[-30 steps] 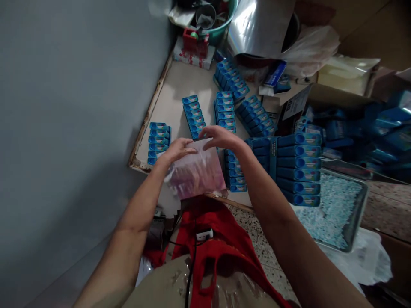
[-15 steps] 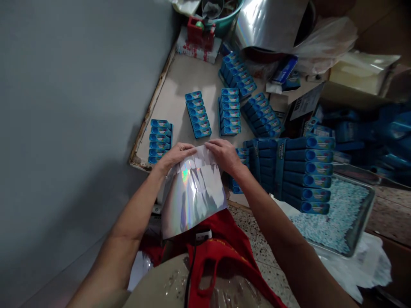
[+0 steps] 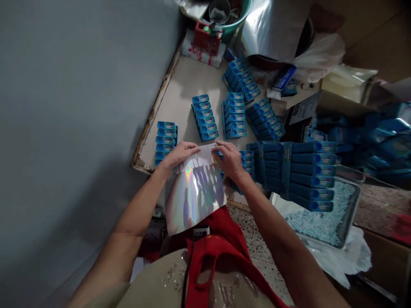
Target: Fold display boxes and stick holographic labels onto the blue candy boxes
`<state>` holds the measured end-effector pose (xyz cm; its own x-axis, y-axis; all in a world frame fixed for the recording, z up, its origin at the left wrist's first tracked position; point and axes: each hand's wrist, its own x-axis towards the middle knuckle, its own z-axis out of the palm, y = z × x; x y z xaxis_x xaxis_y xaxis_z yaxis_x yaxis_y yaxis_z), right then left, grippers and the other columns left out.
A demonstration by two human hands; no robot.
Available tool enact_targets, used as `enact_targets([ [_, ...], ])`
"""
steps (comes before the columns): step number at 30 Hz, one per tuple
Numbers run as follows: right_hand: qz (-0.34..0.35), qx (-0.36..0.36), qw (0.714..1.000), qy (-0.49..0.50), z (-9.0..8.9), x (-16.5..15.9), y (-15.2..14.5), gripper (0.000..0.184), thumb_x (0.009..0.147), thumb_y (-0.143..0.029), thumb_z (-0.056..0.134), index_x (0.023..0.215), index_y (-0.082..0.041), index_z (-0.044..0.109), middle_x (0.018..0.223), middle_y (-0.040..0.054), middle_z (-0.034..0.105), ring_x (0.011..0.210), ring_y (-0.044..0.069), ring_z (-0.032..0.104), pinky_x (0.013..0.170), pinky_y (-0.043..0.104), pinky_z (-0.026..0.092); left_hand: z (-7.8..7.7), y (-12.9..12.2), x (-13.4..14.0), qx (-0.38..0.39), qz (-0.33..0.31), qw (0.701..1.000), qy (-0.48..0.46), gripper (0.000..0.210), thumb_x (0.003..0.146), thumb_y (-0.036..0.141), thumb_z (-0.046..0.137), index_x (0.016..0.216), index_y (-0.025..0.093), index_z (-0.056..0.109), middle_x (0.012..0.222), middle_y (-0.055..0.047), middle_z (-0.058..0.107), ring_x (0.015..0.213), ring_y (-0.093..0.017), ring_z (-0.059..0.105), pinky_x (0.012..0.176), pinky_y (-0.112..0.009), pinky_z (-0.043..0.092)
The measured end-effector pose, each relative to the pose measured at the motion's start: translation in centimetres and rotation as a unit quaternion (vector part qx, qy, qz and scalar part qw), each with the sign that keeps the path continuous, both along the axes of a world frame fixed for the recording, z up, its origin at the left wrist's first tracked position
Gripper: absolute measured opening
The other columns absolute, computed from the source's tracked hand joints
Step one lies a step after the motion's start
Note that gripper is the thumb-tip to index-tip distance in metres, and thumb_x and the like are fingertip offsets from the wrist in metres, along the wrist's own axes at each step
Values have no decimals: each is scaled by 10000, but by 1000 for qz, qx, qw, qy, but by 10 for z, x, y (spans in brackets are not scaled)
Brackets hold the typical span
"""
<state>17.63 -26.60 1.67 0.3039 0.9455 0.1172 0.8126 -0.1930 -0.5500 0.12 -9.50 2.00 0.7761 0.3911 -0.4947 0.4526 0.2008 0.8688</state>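
Two hands on one shiny sheet [image 3: 201, 199], which sits over the near edge of the tabletop [image 3: 180, 94]. Left hand [image 3: 181, 155]: grip pinches the sheet's top-left edge. Right hand [image 3: 230, 161]: fingertips bunched at the top-right corner; can't tell whether that grip pinches anything. Sheet lies bodyward of both grips, long axis running from the fingers toward the red apron [image 3: 227, 226], slightly askew. Pale tabs [image 3: 195, 163] run along its top end, just below the fingertips; right hand is nearer their right end. Blue boxes [image 3: 248, 157] just beside right hand.
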Motion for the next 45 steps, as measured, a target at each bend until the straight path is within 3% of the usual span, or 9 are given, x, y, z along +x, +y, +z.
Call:
enact_targets([
  [15, 30, -33, 997, -62, 6, 29, 33, 231, 1045, -287, 489, 973, -200, 690, 1279, 162, 671, 1306, 332, 507, 1101, 517, 397, -16, 29, 38, 25, -38, 999, 23, 393, 785, 545, 688, 776, 156, 749, 698, -3, 645, 658, -157, 523, 628, -266, 369],
  [21, -143, -30, 986, 75, 49, 36, 9, 187, 1035, -318, 477, 943, -230, 614, 1117, 138, 678, 1082, 308, 601, 979, 479, 465, -36, 17, 57, 202, -30, 976, 80, 295, 884, 453, 682, 750, 204, 765, 766, -49, 706, 794, -228, 612, 746, -310, 412],
  [26, -247, -24, 953, 175, 77, 69, 27, 158, 1006, -395, 515, 930, -262, 554, 936, 63, 661, 900, 253, 626, 837, 392, 501, -19, -8, 73, 322, 104, 938, 78, 301, 813, 497, 843, 978, 247, 813, 1130, -139, 732, 1144, -341, 623, 1016, -432, 456],
  [28, -258, -36, 948, 182, 75, 87, 47, 142, 990, -380, 523, 915, -261, 542, 925, 54, 667, 886, 243, 627, 824, 380, 492, -11, -5, 92, 259, 174, 950, 22, 405, 867, 596, 772, 1050, 237, 792, 1203, -138, 724, 1216, -327, 626, 1085, -439, 461],
  [30, -265, -54, 944, 189, 66, 106, 66, 126, 975, -351, 519, 890, -259, 530, 901, 47, 668, 864, 234, 622, 812, 370, 478, -9, 6, 118, 97, 209, 972, -52, 560, 947, 719, 593, 1102, 207, 759, 1202, -138, 740, 1184, -290, 679, 1051, -419, 517],
  [32, -261, -73, 942, 199, 55, 121, 80, 114, 954, -323, 521, 861, -257, 523, 865, 35, 665, 834, 222, 609, 790, 355, 462, -14, 21, 145, -71, 225, 966, -106, 729, 954, 818, 448, 1166, 177, 722, 1228, -157, 746, 1152, -277, 719, 988, -406, 565],
  [34, -253, -84, 940, 211, 44, 134, 90, 114, 933, -307, 533, 831, -256, 522, 835, 23, 665, 806, 209, 594, 768, 341, 449, -22, 35, 166, -161, 225, 953, -126, 789, 888, 870, 504, 1187, 167, 702, 1239, -172, 749, 1142, -283, 737, 959, -403, 582],
  [38, -249, -96, 937, 225, 27, 152, 101, 121, 907, -278, 555, 793, -251, 522, 828, 23, 669, 799, 205, 583, 771, 336, 438, -33, 49, 189, -139, 218, 959, -113, 688, 666, 680, 897, 1077, 160, 711, 1080, -122, 787, 1018, -248, 766, 927, -372, 593],
  [45, -249, -129, 938, 204, 22, 169, 117, 151, 893, -270, 572, 763, -258, 496, 787, 29, 648, 777, 218, 569, 744, 340, 412, -40, 58, 211, -90, 280, 954, -55, 608, 629, 617, 938, 914, 167, 645, 864, -45, 747, 752, -157, 738, 706, -268, 598],
])
